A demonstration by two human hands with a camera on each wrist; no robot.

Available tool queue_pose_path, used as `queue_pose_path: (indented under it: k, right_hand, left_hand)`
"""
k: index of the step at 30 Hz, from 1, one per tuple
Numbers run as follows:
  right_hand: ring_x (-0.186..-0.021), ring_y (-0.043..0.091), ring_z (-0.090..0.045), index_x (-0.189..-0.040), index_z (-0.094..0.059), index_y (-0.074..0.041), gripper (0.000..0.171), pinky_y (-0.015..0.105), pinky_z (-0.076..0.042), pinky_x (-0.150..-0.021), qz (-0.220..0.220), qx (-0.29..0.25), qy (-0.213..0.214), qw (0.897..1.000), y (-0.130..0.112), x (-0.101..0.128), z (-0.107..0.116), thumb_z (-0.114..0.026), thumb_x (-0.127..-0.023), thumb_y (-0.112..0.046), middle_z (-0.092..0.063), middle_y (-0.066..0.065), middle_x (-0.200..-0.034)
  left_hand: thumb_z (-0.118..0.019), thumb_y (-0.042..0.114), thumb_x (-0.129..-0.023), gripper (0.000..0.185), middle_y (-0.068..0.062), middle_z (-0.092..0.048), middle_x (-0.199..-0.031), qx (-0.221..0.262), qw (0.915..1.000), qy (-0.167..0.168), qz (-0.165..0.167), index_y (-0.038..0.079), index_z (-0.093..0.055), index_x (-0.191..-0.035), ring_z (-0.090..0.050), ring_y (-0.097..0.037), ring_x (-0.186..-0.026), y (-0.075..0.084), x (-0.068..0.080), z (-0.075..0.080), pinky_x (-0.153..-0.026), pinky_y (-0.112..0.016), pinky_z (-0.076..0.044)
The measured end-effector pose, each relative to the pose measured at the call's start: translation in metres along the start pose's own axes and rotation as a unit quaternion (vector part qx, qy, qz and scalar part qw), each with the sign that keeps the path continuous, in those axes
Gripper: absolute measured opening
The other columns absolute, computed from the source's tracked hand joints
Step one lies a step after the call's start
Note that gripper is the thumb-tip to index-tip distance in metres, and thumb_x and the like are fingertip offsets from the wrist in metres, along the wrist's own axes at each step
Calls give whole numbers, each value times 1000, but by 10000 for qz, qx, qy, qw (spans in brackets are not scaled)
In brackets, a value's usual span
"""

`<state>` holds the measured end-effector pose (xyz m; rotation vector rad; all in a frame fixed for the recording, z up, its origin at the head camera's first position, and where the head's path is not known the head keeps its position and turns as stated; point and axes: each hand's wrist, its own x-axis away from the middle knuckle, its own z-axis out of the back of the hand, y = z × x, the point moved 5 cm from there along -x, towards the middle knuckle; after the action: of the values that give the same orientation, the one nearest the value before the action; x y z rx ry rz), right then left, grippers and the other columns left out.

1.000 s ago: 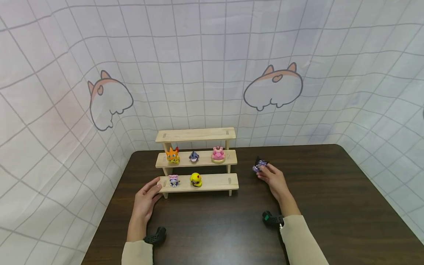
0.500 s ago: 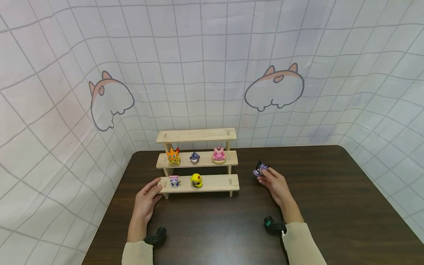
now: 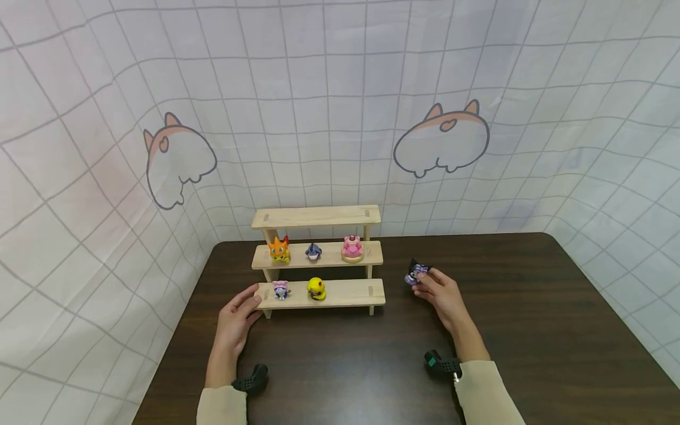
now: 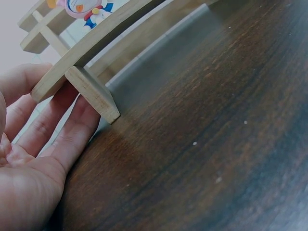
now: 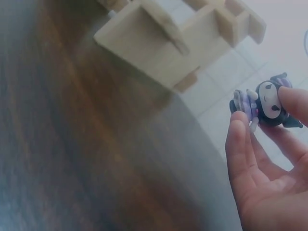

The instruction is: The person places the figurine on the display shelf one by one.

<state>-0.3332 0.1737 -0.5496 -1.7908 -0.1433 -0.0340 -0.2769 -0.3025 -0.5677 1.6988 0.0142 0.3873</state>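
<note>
My left hand [image 3: 234,321] holds the left end of the lowest step of a small three-step wooden display shelf [image 3: 345,292]. In the left wrist view its fingers [image 4: 57,130] reach under the board beside the leg. To the right of the shelf, my right hand [image 3: 438,295] pinches a small figurine [image 3: 415,273] in a black hood and purple outfit. The right wrist view shows that figurine [image 5: 270,100] lying sideways between thumb and fingers, its white face toward the camera. On the lowest step stand a pink-hatted figurine [image 3: 280,290] and a yellow one [image 3: 316,288].
The middle step carries an orange-eared figurine [image 3: 278,250], a small blue-grey one [image 3: 313,252] and a pink one [image 3: 352,249]. Nothing stands on the top step [image 3: 319,216]. A gridded white cloth [image 3: 329,130] hangs behind and beside the dark wooden table [image 3: 345,366].
The right hand has shifted slightly toward the front of the table, and the figurine in it has turned a little. The left hand stays at the shelf's end.
</note>
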Motion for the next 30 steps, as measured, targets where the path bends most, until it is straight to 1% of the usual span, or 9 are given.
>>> queue_pose_path:
  k: [5,13,17,23,25,27,30]
  right_hand:
    - [-84,11,-72,-113,-61,-8,19,24,-61,-80,159,34,-112,9998,-13,4,-8,-68,-101,-21,-70,-2,-101]
    - [-85,12,-70,-131,-56,4,39,25,-61,-81,524,509,-338,9968,-32,12,-32,-67,-101,-19,-68,-1,-102]
    - [-86,12,-69,-133,-55,6,41,26,-61,-83,573,759,-425,9946,-35,15,-44,-66,-101,-18,-67,0,-104]
    - [-88,15,-69,-135,-57,3,40,27,-61,-83,623,1100,-541,9905,-39,20,-62,-66,-101,-16,-67,6,-107]
    - [-89,17,-69,-135,-57,1,40,31,-62,-85,655,1223,-615,9884,-39,22,-69,-67,-101,-17,-66,10,-110]
    - [-91,20,-70,-135,-58,0,40,38,-62,-88,691,1319,-678,9865,-39,23,-74,-67,-100,-18,-66,13,-112]
    - [-93,23,-70,-134,-59,0,39,47,-61,-90,720,1394,-771,9846,-37,25,-82,-68,-100,-17,-64,15,-114]
  left_hand:
    - [-67,22,-101,49,-4,-49,-154,-17,10000,-12,27,11,-54,-147,-65,1,-112,1,0,-1,-94,-22,-56]
    - [-67,22,-101,50,-5,-48,-154,49,10000,5,21,10,-54,-148,-65,0,-112,1,0,-1,-93,-22,-56]
    - [-67,21,-101,50,-5,-48,-153,69,10000,13,36,11,-53,-149,-65,1,-112,1,1,-1,-93,-22,-56]
    - [-67,22,-101,51,-4,-48,-153,35,10000,-1,4,11,-53,-149,-65,1,-112,0,1,0,-93,-21,-56]
    - [-67,22,-101,51,-4,-48,-153,42,10000,5,13,11,-53,-149,-65,1,-112,0,1,0,-93,-21,-56]
    - [-67,22,-101,52,-5,-48,-154,56,10000,2,20,11,-53,-149,-65,1,-112,0,0,0,-93,-21,-56]
    - [-67,20,-101,51,-6,-49,-153,117,9999,21,30,10,-53,-149,-65,0,-112,-1,-1,0,-92,-21,-56]
